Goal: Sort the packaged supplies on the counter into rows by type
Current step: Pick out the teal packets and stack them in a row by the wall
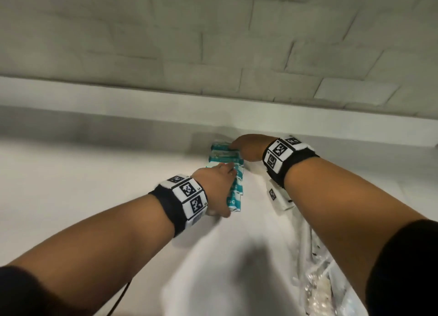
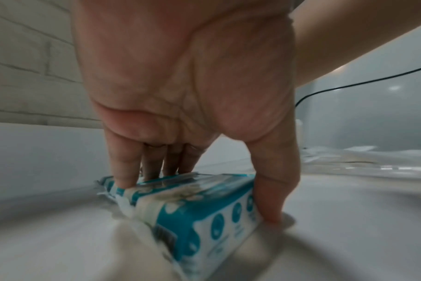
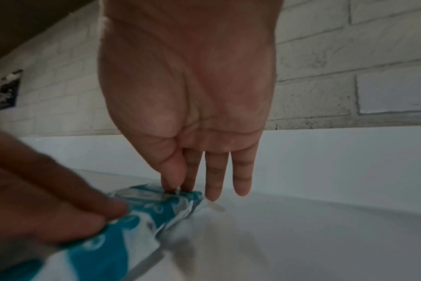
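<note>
A row of teal-and-white packets [image 1: 237, 189] lies on the white counter [image 1: 94, 185], running away from me toward the back wall. My left hand [image 1: 226, 190] spans the near packets [image 2: 204, 218]; its fingers [image 2: 125, 171] come down on their far side and the thumb [image 2: 272, 199] presses the other side, its tip on the counter. My right hand [image 1: 234, 146] is at the far end of the row. There its thumb and forefinger [image 3: 173, 176] pinch the top edge of the last teal packet [image 3: 156, 207], with the other fingers straight.
White packets with a black code [image 1: 276, 196] lie right of the row, partly under my right forearm. Clear plastic bags [image 1: 317, 285] sit at the lower right. A raised white ledge [image 1: 142, 97] and brick wall close the back. A black cable [image 1: 120, 299] hangs at the front.
</note>
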### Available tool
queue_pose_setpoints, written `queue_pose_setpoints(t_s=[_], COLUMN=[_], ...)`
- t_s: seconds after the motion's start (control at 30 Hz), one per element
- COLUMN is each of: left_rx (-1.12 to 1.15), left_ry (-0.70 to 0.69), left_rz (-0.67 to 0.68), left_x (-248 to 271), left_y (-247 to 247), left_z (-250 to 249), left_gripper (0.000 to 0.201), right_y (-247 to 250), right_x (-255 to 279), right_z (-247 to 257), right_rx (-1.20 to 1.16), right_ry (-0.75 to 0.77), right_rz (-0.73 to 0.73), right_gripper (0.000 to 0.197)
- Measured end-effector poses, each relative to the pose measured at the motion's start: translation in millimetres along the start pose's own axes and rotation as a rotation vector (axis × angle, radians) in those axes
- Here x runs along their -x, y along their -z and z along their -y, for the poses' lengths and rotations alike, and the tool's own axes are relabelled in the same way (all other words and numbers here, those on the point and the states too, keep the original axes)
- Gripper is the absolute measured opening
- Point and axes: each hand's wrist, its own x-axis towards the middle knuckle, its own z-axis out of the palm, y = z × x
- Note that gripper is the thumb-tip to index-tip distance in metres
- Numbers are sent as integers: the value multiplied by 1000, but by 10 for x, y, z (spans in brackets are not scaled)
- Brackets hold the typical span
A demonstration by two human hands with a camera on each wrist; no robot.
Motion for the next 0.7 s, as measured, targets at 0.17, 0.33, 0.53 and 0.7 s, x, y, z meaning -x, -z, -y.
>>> queue_pose_setpoints(t_s=[0.17,0.33,0.53,0.7], left_rx=[65,77,237,1007], left_ry=[30,-2,-113,254], left_rz=[-35,-2,14,-245], left_x=[-430,-716,-707,-801], left_y=[196,250,268,454], left_z=[275,490,610,904], left_gripper=[94,97,104,96], right_y=[-1,-50,-49,-32], right_x=[-435,-741,-595,-367], right_z=[-183,-308,-388,-617], right_rx=[-195,-491,-796,-1356], right_ry=[-68,-97,-114,-304], right_rz=[-73,-99,-142,-315], right_gripper=[46,49,37,39])
